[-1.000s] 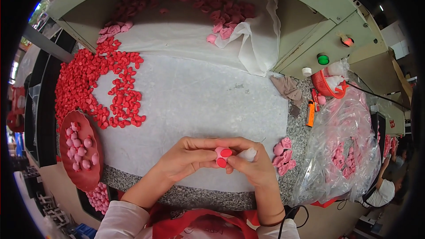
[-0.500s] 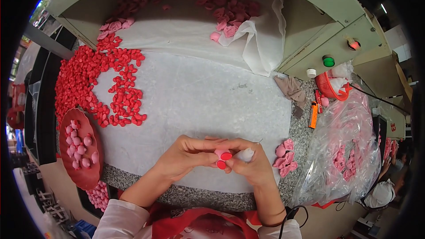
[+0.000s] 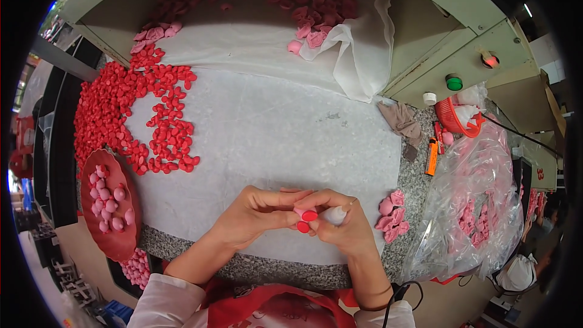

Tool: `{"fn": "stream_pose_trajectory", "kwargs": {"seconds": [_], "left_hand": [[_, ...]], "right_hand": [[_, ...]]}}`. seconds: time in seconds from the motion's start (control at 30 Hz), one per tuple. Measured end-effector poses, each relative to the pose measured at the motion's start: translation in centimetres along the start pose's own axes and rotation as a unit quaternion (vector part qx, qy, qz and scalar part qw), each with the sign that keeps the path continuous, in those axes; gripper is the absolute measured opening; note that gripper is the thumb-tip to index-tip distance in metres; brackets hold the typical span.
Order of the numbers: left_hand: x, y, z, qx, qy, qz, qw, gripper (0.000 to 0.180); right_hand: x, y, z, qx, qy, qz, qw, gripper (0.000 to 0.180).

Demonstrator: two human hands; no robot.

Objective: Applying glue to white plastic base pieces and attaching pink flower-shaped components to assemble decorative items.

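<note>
Above the near part of the white sheet, my left hand (image 3: 256,211) pinches a small pink rounded piece (image 3: 298,211) between thumb and fingertips. Two red oval discs, an upper one (image 3: 310,215) and a lower one (image 3: 303,227), sit at its right end. My right hand (image 3: 352,231) meets the left, its fingers also at the piece and the discs. Tucked in the right hand is a small white bottle (image 3: 334,215) with a thin tip pointing to the right. The fingers partly cover the pink piece and the bottle.
A heap of red discs (image 3: 109,109) spreads over the sheet's left side. Pink figures lie in a scalloped red dish (image 3: 132,225). Pink pieces (image 3: 392,222) rest at right, beside an orange tube (image 3: 431,157), a red basket (image 3: 447,115) and a clear plastic bag (image 3: 437,231).
The bottle's tip has dropped slightly in my right hand. My fingers have shifted a little around the pink piece, which shows less now. Both discs stay at its end.
</note>
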State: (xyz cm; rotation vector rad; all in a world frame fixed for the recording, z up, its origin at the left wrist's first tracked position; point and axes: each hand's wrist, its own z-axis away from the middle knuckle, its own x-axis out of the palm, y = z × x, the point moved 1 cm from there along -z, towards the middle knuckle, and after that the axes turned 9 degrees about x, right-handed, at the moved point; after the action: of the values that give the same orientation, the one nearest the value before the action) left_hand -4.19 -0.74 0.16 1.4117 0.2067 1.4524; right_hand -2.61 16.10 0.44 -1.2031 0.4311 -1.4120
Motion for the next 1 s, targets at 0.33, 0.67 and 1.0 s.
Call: {"fn": "stream_pose_trajectory", "kwargs": {"seconds": [0.33, 0.67, 1.0], "left_hand": [[0.29, -0.01, 0.13, 0.006, -0.006, 0.000, 1.000, 0.033], [0.16, -0.06, 0.25, 0.010, 0.013, -0.009, 1.000, 0.034], [0.21, -0.17, 0.16, 0.023, 0.000, 0.016, 1.000, 0.033]], "right_hand": [[-0.10, -0.02, 0.50, -0.014, 0.005, 0.018, 1.000, 0.020], [-0.15, 0.43, 0.22, -0.014, 0.005, 0.026, 1.000, 0.019], [-0.12, 0.34, 0.17, -0.015, 0.004, 0.032, 0.999, 0.019]]}}
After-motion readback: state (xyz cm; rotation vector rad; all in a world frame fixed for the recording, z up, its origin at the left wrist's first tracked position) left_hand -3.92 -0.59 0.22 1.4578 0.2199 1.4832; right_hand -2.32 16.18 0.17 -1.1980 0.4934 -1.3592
